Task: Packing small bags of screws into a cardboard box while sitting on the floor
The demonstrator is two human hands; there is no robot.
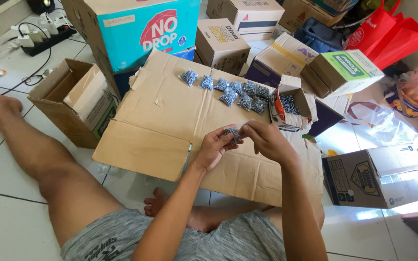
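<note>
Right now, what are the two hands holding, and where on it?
Both the left hand and right hand pinch a small clear bag of dark screws between fingertips, apparently at its top edge.

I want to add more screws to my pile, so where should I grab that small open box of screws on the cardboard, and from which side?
Probably grip the small open box across its two side walls, coming from above on the near side. Its top flaps stand open and loose screws fill it, so keep it level. The filled bags lie to its left, so approach from the right.
</note>
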